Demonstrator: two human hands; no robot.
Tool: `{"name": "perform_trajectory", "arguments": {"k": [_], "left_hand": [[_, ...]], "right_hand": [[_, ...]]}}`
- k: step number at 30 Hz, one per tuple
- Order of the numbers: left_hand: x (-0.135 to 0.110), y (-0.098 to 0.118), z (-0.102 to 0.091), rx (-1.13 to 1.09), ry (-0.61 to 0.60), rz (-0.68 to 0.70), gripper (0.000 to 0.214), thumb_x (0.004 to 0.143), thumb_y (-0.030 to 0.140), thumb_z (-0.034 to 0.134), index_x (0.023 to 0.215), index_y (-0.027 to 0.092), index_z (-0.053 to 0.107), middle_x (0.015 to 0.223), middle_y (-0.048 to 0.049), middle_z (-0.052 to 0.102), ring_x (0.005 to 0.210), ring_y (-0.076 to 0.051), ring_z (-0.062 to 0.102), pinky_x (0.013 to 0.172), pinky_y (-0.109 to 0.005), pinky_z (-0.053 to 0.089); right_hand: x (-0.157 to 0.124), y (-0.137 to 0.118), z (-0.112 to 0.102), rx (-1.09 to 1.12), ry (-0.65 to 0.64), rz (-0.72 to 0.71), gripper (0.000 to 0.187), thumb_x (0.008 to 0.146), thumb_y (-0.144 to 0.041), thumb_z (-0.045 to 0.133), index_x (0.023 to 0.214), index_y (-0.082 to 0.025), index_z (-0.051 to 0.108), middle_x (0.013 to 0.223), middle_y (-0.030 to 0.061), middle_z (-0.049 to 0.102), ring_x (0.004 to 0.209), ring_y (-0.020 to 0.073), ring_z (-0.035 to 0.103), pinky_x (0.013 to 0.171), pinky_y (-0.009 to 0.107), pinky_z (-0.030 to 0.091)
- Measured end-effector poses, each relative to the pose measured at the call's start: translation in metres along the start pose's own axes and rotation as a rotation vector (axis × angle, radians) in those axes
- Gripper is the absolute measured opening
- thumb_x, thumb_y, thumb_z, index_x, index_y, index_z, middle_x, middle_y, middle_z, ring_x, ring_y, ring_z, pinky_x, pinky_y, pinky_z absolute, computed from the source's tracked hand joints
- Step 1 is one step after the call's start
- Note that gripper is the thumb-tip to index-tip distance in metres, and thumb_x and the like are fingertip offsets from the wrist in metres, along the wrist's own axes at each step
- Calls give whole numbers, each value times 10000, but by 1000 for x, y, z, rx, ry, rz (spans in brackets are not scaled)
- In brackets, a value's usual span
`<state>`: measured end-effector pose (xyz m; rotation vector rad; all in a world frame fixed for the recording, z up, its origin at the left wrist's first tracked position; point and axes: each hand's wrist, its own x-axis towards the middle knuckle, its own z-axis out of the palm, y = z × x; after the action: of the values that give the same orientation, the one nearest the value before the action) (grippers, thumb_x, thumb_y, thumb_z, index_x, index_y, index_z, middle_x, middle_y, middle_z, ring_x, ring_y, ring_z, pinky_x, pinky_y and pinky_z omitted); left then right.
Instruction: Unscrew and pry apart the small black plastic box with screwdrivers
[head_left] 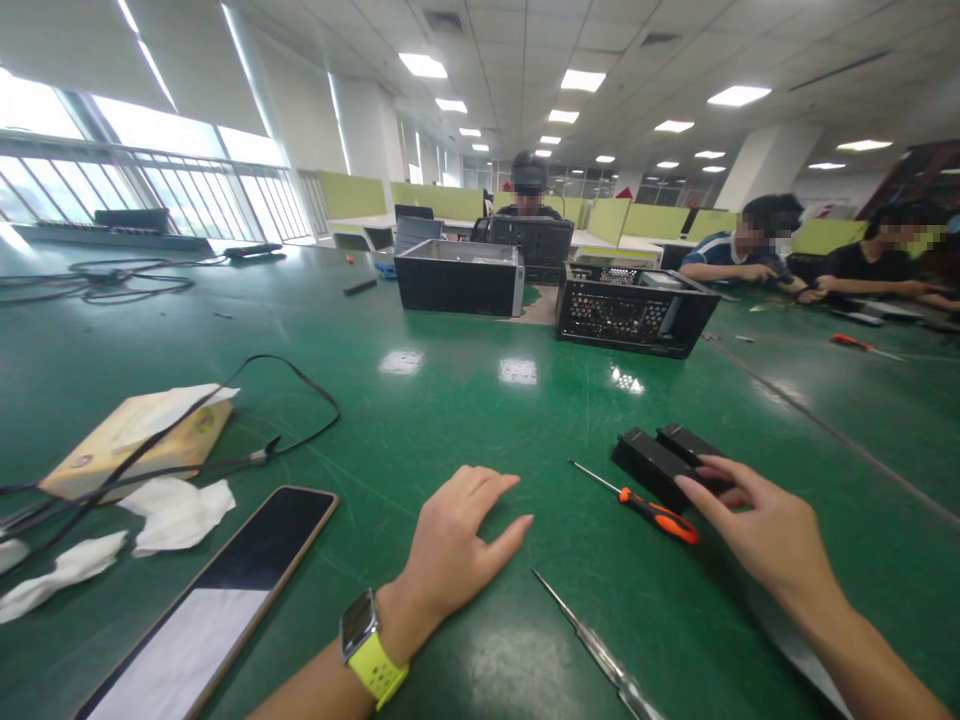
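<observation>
My left hand rests over the green table with its fingers apart and nothing in it; a watch with a yellow-green strap is on that wrist. My right hand has its thumb and fingers closed about the near end of a long black block. A second, similar black block lies close along its left side. Just left of my right hand lies an orange-and-black screwdriver. Another screwdriver with a clear or metallic handle points toward my left hand.
A phone, crumpled tissues, a tissue pack and black cables lie on the left. Farther back stand two computer cases. Other people sit at the far side and right, near another screwdriver.
</observation>
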<state>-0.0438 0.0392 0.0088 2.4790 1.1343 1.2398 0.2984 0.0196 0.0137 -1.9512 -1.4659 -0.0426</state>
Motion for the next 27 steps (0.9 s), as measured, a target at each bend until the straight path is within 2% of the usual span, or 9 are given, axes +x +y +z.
{"name": "perform_trajectory", "arguments": {"k": [3,5,9,13,15,19,22,24,27], "left_hand": [[0,1,0,-2,-16,3,249,884,273,630,1102,152,627,921,-77,675,845,-233,621,752,-376,522],[0,1,0,-6,-25,2,251,884,271,628,1103,147,627,893,-71,671,823,-229,618,737,-374,519],[0,0,1,-10,-34,-1,254,890,282,620,1110,157,627,881,-62,669,810,-221,616,740,-372,519],[0,0,1,-6,-43,-2,258,892,284,619,1115,153,627,893,-66,669,823,-228,620,749,-380,525],[0,0,0,-5,-56,-5,296,891,288,626,1148,142,612,948,-83,669,868,-240,623,780,-395,529],[-2,-2,2,10,-117,-29,500,856,342,684,1284,133,532,1168,-138,625,1060,-285,590,910,-448,510],[-4,-4,4,18,-199,-40,674,814,401,733,1374,148,455,1302,-159,566,1176,-311,539,990,-478,472],[-5,-5,5,6,-240,-44,708,804,418,743,1391,164,437,1329,-156,556,1194,-312,530,1009,-480,459],[-5,-4,5,-38,-251,-65,576,850,394,699,1345,187,487,1270,-130,597,1141,-288,562,983,-458,475]], "right_hand": [[-3,-5,14,-127,-34,-70,662,743,-644,601,1192,-162,657,767,70,696,606,245,627,549,354,477],[-1,-1,21,-146,-40,-99,629,772,-599,596,1196,-139,655,807,86,702,609,240,624,553,358,486],[4,4,23,-77,-38,-129,549,808,-557,585,1132,-124,677,933,111,716,648,223,627,625,364,519],[-5,-14,14,121,30,-186,508,835,-523,599,1185,-156,624,1120,121,680,771,223,655,700,344,547],[-18,-30,12,214,-61,-264,466,870,-479,588,1227,-180,594,1202,121,648,912,237,661,764,336,551],[-45,-60,21,274,-337,-466,399,927,-383,547,1280,-197,564,1276,118,624,1155,249,597,956,374,503],[-54,-68,28,272,-400,-532,415,929,-371,549,1304,-195,560,1297,121,627,1205,260,578,1028,417,461],[-51,-65,27,280,-390,-531,448,921,-396,554,1327,-205,549,1296,119,629,1159,261,610,966,404,509],[-37,-48,20,252,-275,-474,428,896,-434,572,1262,-213,597,1258,118,639,1111,272,625,920,411,528]]}}
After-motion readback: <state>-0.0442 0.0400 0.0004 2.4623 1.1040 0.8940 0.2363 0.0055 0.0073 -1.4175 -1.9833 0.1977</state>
